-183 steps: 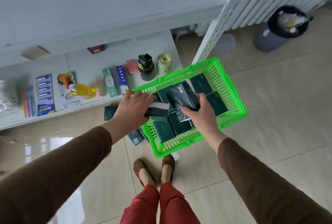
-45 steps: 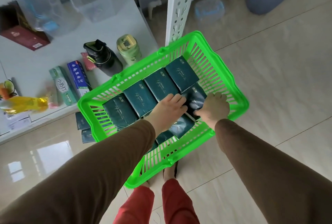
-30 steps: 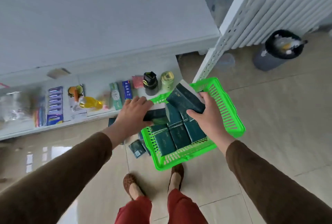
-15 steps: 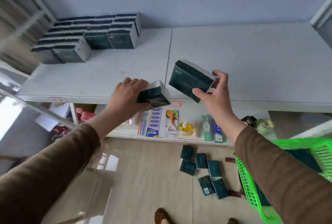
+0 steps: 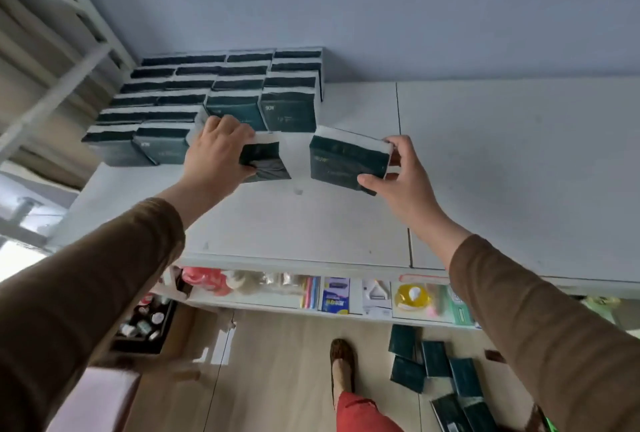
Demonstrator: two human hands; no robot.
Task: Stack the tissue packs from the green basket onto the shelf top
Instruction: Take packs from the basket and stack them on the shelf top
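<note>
From the head view, your left hand (image 5: 216, 153) grips one dark green tissue pack (image 5: 265, 161), fingers curled over its white top edge and thumb beneath, and holds it just in front of the stacked tissue packs (image 5: 221, 99) that fill the far left corner of the white shelf top (image 5: 502, 168) against the wall. Your right hand (image 5: 398, 172) pinches a second tissue pack (image 5: 346, 161) by its right end, thumb under and fingers over, and holds it tilted above the shelf top, near the left-hand pack but apart from it. You look to be in the placing step: both packs are up at shelf height and neither appears set down yet, though whether the left one already touches the surface cannot be told. The stack steps down toward you, its near rows lower than those by the wall, so the next move likely calls for sliding the left pack flush against the front of the near row beside it, square with its neighbours, then levelling the right pack and seating it alongside or on top. Watch that tilt, since a pack released at an angle could slip or nudge the row out of line. Below, a lower shelf (image 5: 346, 296) holds small packaged goods, and loose tissue packs on the floor (image 5: 436, 369) lie at the lower right. Only a sliver of green basket (image 5: 549, 424) shows at the bottom right, so how many packs remain there cannot be told.
</note>
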